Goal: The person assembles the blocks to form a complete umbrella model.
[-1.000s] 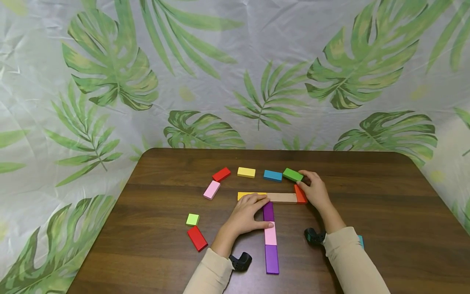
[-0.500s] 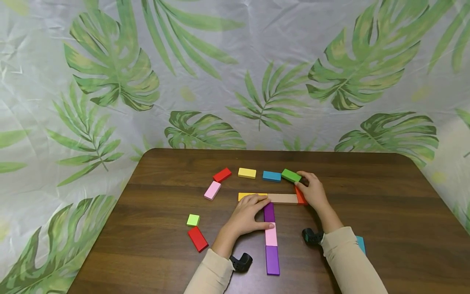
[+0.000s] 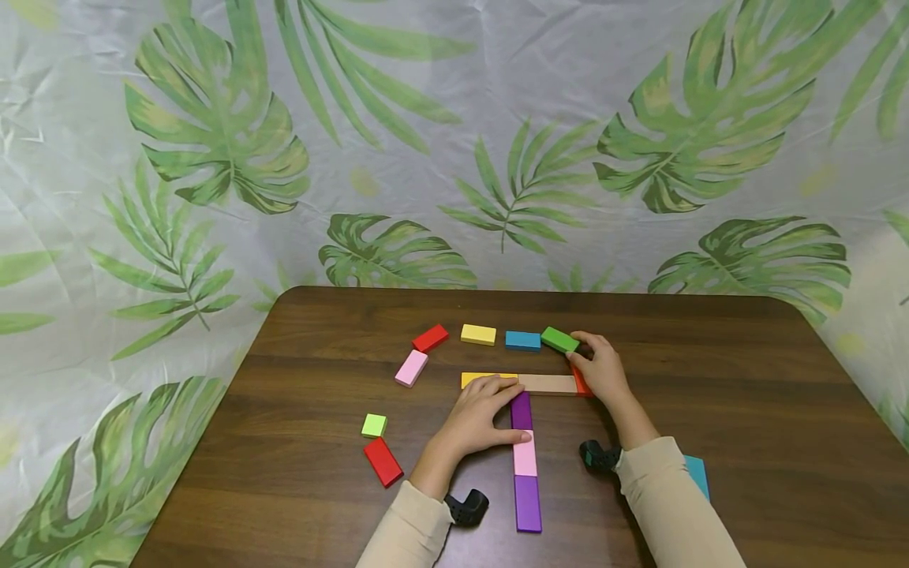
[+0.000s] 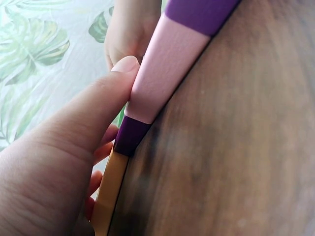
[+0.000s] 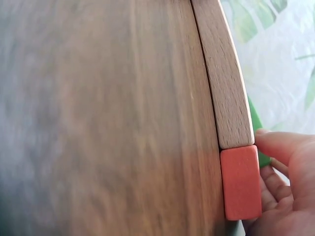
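Note:
In the head view my right hand (image 3: 604,367) pinches the right end of a green block (image 3: 559,339) between thumb and fingers. Its left corner lies right at the end of a blue block (image 3: 522,341). My left hand (image 3: 472,418) rests with spread, fairly straight fingers over a yellow-orange block (image 3: 490,378), its thumb at the edge of a pink block (image 3: 525,457). Dark purple (image 3: 521,410) and purple blocks (image 3: 528,505) line up with the pink one. A bare wooden block (image 3: 547,384) joins the yellow-orange one; an orange-red block (image 5: 241,182) ends that row, partly hidden by the right hand.
A yellow block (image 3: 479,335), red block (image 3: 430,338) and pale pink block (image 3: 411,368) curve leftward. Below them lie a lime block (image 3: 374,426) and another red block (image 3: 383,462). A light blue piece (image 3: 698,476) shows beside the right sleeve.
My right hand has slid the green block slightly left, and the blue block has shifted left with it. The left hand has stayed in place.

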A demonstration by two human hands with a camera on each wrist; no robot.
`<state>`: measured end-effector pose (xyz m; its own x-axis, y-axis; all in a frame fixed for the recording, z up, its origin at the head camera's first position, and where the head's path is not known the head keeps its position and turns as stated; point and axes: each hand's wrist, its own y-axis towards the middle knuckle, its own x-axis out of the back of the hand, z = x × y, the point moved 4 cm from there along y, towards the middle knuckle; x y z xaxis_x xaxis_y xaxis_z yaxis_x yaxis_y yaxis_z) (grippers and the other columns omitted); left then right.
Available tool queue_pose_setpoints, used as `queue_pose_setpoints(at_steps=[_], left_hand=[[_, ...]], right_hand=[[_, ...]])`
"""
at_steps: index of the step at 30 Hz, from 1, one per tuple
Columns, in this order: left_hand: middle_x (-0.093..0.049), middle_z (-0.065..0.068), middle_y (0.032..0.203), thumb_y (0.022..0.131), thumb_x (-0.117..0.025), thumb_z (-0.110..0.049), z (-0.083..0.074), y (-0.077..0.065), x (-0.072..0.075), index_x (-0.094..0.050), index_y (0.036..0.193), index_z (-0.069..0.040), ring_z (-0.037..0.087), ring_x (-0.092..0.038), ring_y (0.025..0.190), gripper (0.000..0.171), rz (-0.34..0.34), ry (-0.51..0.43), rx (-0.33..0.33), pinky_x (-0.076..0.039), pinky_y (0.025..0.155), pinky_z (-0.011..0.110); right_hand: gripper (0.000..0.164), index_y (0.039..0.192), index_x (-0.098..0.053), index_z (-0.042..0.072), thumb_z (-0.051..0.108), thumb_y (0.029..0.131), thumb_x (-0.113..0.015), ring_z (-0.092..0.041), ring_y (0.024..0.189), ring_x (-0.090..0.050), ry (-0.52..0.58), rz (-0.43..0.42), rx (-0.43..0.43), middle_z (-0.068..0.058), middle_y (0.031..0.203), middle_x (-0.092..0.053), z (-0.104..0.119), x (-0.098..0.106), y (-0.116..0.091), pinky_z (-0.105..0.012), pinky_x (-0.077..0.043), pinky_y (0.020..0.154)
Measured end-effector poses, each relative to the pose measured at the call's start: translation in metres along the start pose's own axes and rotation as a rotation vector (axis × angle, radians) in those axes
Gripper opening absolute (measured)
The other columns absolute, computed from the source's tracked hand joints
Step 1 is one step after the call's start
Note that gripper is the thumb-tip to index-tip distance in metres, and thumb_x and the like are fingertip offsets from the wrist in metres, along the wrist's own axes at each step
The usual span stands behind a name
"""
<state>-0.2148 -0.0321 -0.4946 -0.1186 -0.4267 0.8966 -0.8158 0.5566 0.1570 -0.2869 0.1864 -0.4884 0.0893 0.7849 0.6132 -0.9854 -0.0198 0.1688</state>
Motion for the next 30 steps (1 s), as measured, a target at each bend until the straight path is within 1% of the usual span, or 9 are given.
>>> queue_pose_setpoints(at_steps=[8,18,26,30], left_hand=[[-0.040,-0.007,0.134,0.073,-0.059,-0.061,-0.0005,-0.0005,0.0000,-0.043,0.135,-0.023,0.018,-0.027,0.126,0.074,-0.006,0.000,-0.009,-0.018,0.104,0.039],[-0.039,-0.008,0.135,0.074,-0.059,-0.061,-0.0001,-0.0005,0.0002,-0.043,0.135,-0.023,0.017,-0.026,0.126,0.073,-0.006,-0.001,-0.003,-0.019,0.104,0.040],[-0.040,-0.007,0.134,0.074,-0.059,-0.061,0.0000,-0.0004,0.0006,-0.044,0.134,-0.023,0.018,-0.027,0.126,0.074,-0.010,-0.004,-0.010,-0.018,0.104,0.040],[-0.040,-0.008,0.134,0.073,-0.059,-0.062,0.0002,0.0005,0.0006,-0.043,0.135,-0.023,0.018,-0.028,0.125,0.074,-0.001,0.003,-0.004,-0.018,0.104,0.039]], right_hand=[[0.037,0.120,-0.052,-0.003,0.006,0.084,-0.061,-0.036,0.101,-0.047,0.009,-0.003,-0.021,-0.024,0.110,-0.050,-0.0004,-0.0027,-0.0001,-0.049,-0.038,0.084],[0.039,0.120,-0.051,-0.002,0.009,0.084,-0.061,-0.036,0.105,-0.045,0.020,0.021,-0.070,-0.022,0.113,-0.048,-0.0014,-0.0053,-0.0001,-0.049,-0.038,0.086],[0.031,0.118,-0.053,-0.002,0.012,0.089,-0.054,-0.035,0.102,-0.046,0.034,0.000,-0.075,-0.022,0.110,-0.050,-0.0024,-0.0044,0.0002,-0.047,-0.038,0.084],[0.030,0.117,-0.054,-0.002,0.011,0.090,-0.053,-0.035,0.101,-0.047,0.043,-0.007,-0.072,-0.023,0.109,-0.051,-0.0034,-0.0035,0.0007,-0.045,-0.038,0.083]])
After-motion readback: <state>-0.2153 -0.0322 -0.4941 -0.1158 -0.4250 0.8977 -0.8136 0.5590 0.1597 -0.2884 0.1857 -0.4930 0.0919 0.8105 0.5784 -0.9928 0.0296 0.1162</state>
